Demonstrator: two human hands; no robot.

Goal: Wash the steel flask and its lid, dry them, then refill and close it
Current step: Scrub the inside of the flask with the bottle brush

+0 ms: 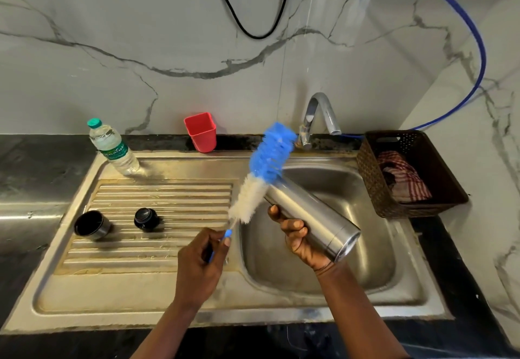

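Clutter rings the stainless steel sink (253,313): a clear plastic water bottle (114,149) and a red square plastic cup (201,132) at the back, a steel cup-shaped lid (91,225) and a black round stopper (146,219) apart on the ribbed drainboard (168,192), a brown woven basket (368,178) with a red checked cloth (402,178) on the right. Over the basin the grip of the right hand (298,237) wraps the tilted cylindrical steel flask (312,215), while the grip of the left hand (202,263) holds a blue-and-white bottle brush (264,167), bristles at the flask's mouth. Black tabletop (28,161) and grey-veined marble walls (168,49) enclose it.
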